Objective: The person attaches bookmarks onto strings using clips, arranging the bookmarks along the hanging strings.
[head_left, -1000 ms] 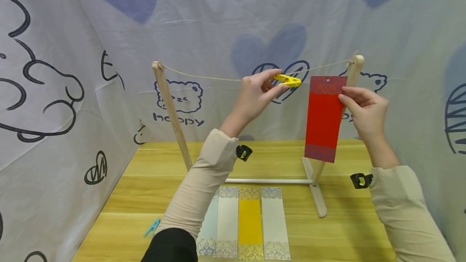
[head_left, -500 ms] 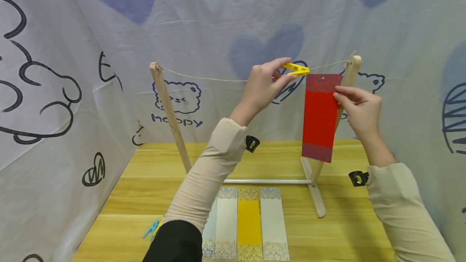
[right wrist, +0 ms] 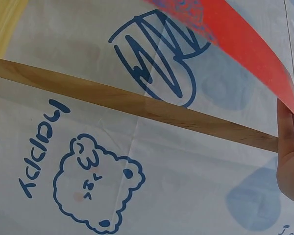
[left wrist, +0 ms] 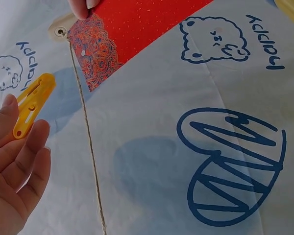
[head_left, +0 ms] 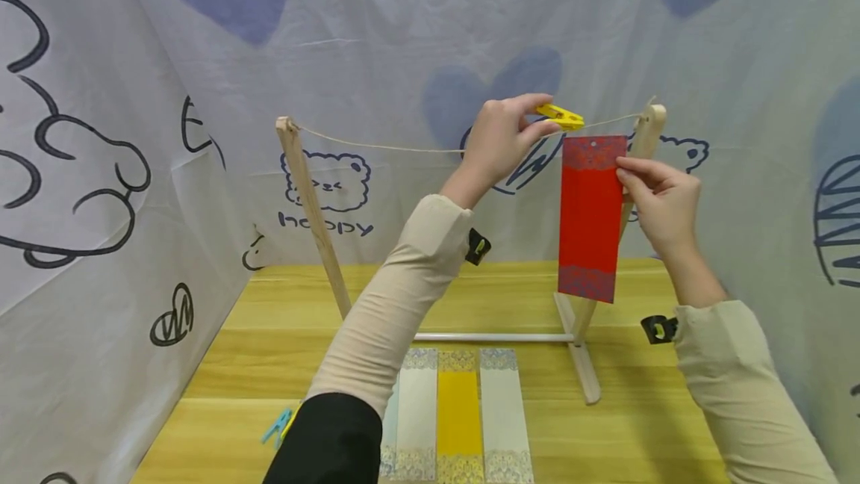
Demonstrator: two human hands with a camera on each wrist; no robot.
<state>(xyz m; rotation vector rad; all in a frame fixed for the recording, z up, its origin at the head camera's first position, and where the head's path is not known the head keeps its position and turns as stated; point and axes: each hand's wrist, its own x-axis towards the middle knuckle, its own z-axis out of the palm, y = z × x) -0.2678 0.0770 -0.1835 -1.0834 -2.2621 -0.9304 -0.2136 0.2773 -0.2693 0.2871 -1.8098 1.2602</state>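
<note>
My left hand (head_left: 507, 133) pinches a yellow clothespin (head_left: 563, 117) by its handle ends, just above the top left corner of a red paper strip (head_left: 590, 219). In the left wrist view the clothespin (left wrist: 34, 105) is apart from the string (left wrist: 89, 142). The strip has patterned ends and a small hole at the top. Its upper right edge is pinched between thumb and fingers of my right hand (head_left: 665, 204), and it hangs upright close to the string (head_left: 376, 145). In the right wrist view the right hand (right wrist: 290, 156) shows only at the edge.
The string spans a left wooden post (head_left: 314, 215) and a right wooden post (head_left: 650, 133). A white rod (head_left: 493, 337) joins their bases. Paper strips, among them a yellow one (head_left: 460, 413), lie on the wooden table (head_left: 222, 364). A blue clothespin (head_left: 275, 426) lies at left, near something yellow.
My left hand has moved right and up with the yellow clothespin, from left of the red strip to above its corner. The right hand has shifted the strip slightly left and up.
</note>
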